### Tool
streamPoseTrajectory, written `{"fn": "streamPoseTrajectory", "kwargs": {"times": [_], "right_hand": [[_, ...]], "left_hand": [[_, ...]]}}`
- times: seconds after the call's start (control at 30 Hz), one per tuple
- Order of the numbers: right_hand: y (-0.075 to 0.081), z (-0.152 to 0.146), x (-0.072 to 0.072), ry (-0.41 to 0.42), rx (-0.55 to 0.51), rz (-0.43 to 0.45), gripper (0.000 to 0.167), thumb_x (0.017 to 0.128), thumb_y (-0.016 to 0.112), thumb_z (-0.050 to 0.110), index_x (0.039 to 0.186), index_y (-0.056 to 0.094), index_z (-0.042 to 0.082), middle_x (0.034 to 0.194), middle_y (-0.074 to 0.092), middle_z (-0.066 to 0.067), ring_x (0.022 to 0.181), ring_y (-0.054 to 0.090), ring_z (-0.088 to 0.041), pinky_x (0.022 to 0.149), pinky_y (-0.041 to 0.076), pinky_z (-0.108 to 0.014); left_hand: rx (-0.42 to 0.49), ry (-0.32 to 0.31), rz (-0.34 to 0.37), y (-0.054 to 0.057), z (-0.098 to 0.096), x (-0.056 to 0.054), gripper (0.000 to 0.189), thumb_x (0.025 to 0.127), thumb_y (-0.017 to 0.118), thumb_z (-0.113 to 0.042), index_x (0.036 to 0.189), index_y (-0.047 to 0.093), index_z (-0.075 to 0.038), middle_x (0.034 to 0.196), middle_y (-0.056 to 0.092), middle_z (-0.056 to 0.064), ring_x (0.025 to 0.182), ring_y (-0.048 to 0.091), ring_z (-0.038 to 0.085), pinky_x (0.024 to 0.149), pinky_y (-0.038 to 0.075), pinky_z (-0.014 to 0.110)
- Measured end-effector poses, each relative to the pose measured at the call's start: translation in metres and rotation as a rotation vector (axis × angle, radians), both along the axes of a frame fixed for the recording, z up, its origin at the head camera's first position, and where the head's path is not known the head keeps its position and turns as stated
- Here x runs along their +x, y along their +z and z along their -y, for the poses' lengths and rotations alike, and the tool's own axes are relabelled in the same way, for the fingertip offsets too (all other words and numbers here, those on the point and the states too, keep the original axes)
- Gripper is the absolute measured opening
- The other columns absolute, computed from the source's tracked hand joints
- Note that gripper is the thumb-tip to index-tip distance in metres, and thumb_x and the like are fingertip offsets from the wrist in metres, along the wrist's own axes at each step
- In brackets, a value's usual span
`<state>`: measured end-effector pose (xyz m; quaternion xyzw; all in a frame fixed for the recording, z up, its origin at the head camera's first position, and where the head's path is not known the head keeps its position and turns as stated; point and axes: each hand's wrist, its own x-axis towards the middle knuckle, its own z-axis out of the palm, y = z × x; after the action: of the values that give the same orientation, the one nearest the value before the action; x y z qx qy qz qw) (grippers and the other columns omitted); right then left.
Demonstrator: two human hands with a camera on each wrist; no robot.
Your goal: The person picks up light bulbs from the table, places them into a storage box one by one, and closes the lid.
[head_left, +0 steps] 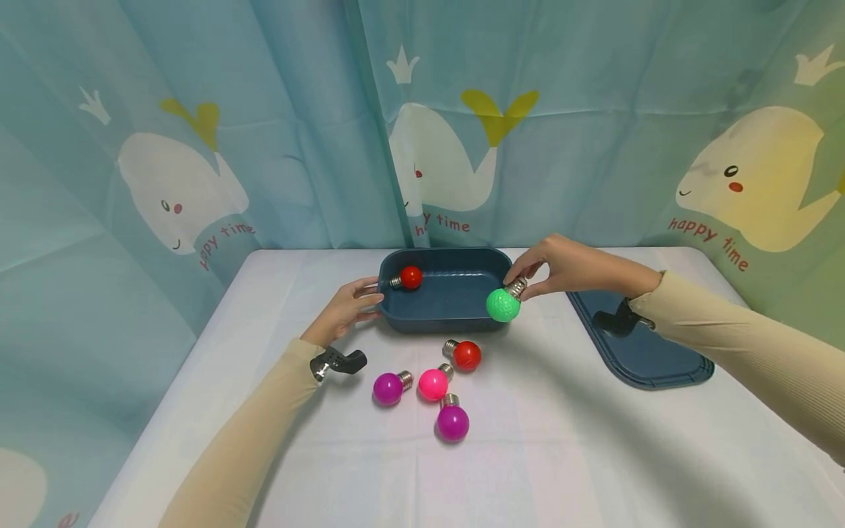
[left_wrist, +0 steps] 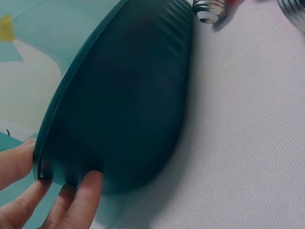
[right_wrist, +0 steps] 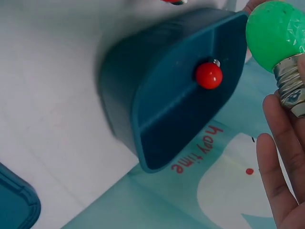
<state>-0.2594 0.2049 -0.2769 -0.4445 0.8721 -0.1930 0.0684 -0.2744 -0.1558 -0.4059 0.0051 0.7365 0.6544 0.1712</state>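
My right hand (head_left: pixel 561 265) pinches a green light bulb (head_left: pixel 504 305) by its silver screw base, above the right end of a dark blue box (head_left: pixel 449 325). In the right wrist view the green bulb (right_wrist: pixel 276 36) has a faceted surface. The fingertips of my left hand (head_left: pixel 345 312) touch the outside of the box's left end. Close up, those fingers (left_wrist: pixel 83 202) lie fairly straight against the wall (left_wrist: pixel 119 105). Inside the box, near its left end, lies a red bulb (head_left: pixel 411 277).
In front of the box lie another red bulb (head_left: pixel 467 356), a pink bulb (head_left: pixel 433 385) and two purple bulbs, one left (head_left: pixel 388 389) and one nearer (head_left: pixel 452 424). A blue lid (head_left: pixel 643 348) lies flat at right, partly under the right forearm. A printed curtain (head_left: pixel 304 147) hangs behind the white table.
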Motion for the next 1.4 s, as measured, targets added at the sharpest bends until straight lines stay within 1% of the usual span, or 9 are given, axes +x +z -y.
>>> {"fn": "streamPoseTrajectory", "kwargs": {"times": [0.17, 0.43, 0.63, 0.77, 0.9, 1.1, 1.27, 1.4], "right_hand": [[-0.002, 0.014, -0.017, -0.018, 0.021, 0.015, 0.028, 0.073, 0.079, 0.009, 0.1, 0.074, 0.008, 0.096, 0.073, -0.004, 0.084, 0.066, -0.014, 0.078, 0.058, -0.035], [-0.009, 0.034, -0.044, -0.043, 0.005, 0.047, 0.027, 0.074, 0.078, 0.01, 0.1, 0.073, 0.004, 0.096, 0.073, -0.01, 0.086, 0.07, -0.02, 0.08, 0.058, -0.036], [-0.022, 0.046, -0.065, -0.053, -0.016, 0.04, 0.027, 0.075, 0.077, 0.008, 0.1, 0.072, 0.002, 0.096, 0.073, -0.012, 0.085, 0.069, -0.021, 0.078, 0.059, -0.034], [-0.032, 0.053, -0.078, -0.08, -0.027, 0.05, 0.025, 0.075, 0.077, 0.008, 0.1, 0.073, 0.002, 0.095, 0.073, -0.012, 0.085, 0.069, -0.021, 0.078, 0.059, -0.034], [-0.04, 0.06, -0.089, -0.1, -0.036, 0.06, 0.024, 0.075, 0.077, 0.008, 0.099, 0.073, 0.002, 0.094, 0.073, -0.012, 0.084, 0.069, -0.021, 0.078, 0.059, -0.035], [-0.054, 0.07, -0.101, -0.108, -0.044, 0.081, 0.022, 0.076, 0.077, 0.007, 0.097, 0.073, 0.002, 0.094, 0.072, -0.012, 0.084, 0.068, -0.021, 0.079, 0.059, -0.035], [-0.064, 0.077, -0.107, -0.115, -0.059, 0.109, 0.02, 0.075, 0.076, 0.005, 0.095, 0.073, 0.0, 0.093, 0.072, -0.014, 0.083, 0.068, -0.022, 0.078, 0.058, -0.034], [-0.071, 0.081, -0.11, -0.112, -0.066, 0.104, 0.02, 0.075, 0.077, 0.005, 0.094, 0.072, -0.001, 0.092, 0.072, -0.015, 0.082, 0.068, -0.022, 0.076, 0.059, -0.034]], "left_hand": [[0.002, 0.001, 0.001, 0.001, 0.001, 0.0, 0.056, 0.096, 0.051, -0.006, 0.147, 0.027, -0.003, 0.148, 0.033, 0.023, 0.13, 0.043, 0.039, 0.104, 0.044, 0.047], [0.015, 0.01, 0.009, 0.0, 0.0, 0.0, 0.056, 0.096, 0.05, -0.004, 0.147, 0.028, -0.002, 0.148, 0.033, 0.023, 0.131, 0.041, 0.039, 0.104, 0.043, 0.048], [0.02, 0.012, 0.005, -0.001, 0.001, 0.001, 0.056, 0.095, 0.051, -0.004, 0.146, 0.028, -0.002, 0.148, 0.034, 0.023, 0.13, 0.042, 0.04, 0.103, 0.044, 0.047], [0.022, 0.005, 0.001, 0.0, 0.001, 0.001, 0.056, 0.096, 0.05, -0.005, 0.147, 0.028, -0.002, 0.148, 0.034, 0.023, 0.13, 0.042, 0.039, 0.103, 0.044, 0.047], [0.019, 0.001, -0.002, 0.0, 0.001, 0.001, 0.057, 0.096, 0.051, -0.005, 0.147, 0.027, -0.002, 0.148, 0.033, 0.023, 0.131, 0.041, 0.039, 0.104, 0.043, 0.048], [0.014, -0.001, -0.007, -0.002, 0.001, 0.0, 0.057, 0.095, 0.051, -0.005, 0.147, 0.027, -0.002, 0.148, 0.033, 0.024, 0.131, 0.041, 0.039, 0.104, 0.044, 0.048], [0.014, 0.003, 0.002, -0.003, 0.002, -0.001, 0.057, 0.095, 0.052, -0.005, 0.147, 0.027, -0.003, 0.148, 0.034, 0.023, 0.131, 0.042, 0.038, 0.103, 0.044, 0.047], [0.015, 0.004, 0.003, -0.003, 0.002, -0.001, 0.057, 0.095, 0.052, -0.005, 0.147, 0.027, -0.003, 0.148, 0.034, 0.023, 0.131, 0.042, 0.038, 0.103, 0.044, 0.047]]}}
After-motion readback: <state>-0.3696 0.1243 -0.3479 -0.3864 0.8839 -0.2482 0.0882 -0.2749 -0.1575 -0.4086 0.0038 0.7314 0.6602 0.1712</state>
